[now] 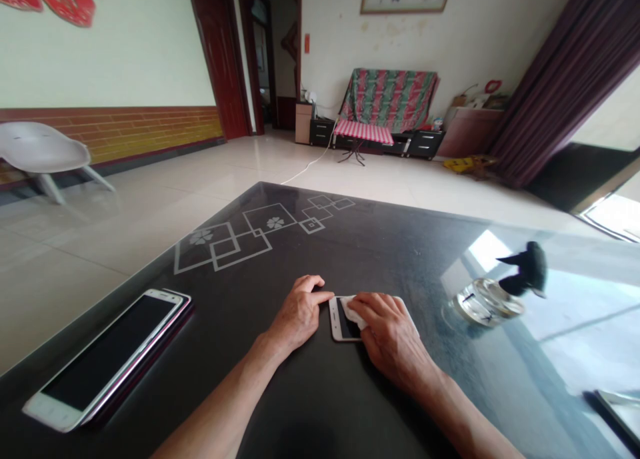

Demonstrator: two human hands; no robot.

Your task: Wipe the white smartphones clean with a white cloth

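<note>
A white-framed smartphone [336, 322] lies flat on the dark tabletop, its screen facing up. My right hand [395, 329] is closed over a folded white tissue [354, 314] and presses it on the phone's screen. That hand hides the right part of the phone. My left hand [299, 314] rests on the table at the phone's left end. One of its digits stretches out to touch the phone's edge, and the fingers are apart with nothing gripped.
A larger white phone [115, 352] lies atop a dark object at the left. To the right stands a clear spray bottle [487, 302] with a black trigger head. A dark-edged object [613, 412] is cut off at the lower right. The glossy table [380, 246] carries a square pattern.
</note>
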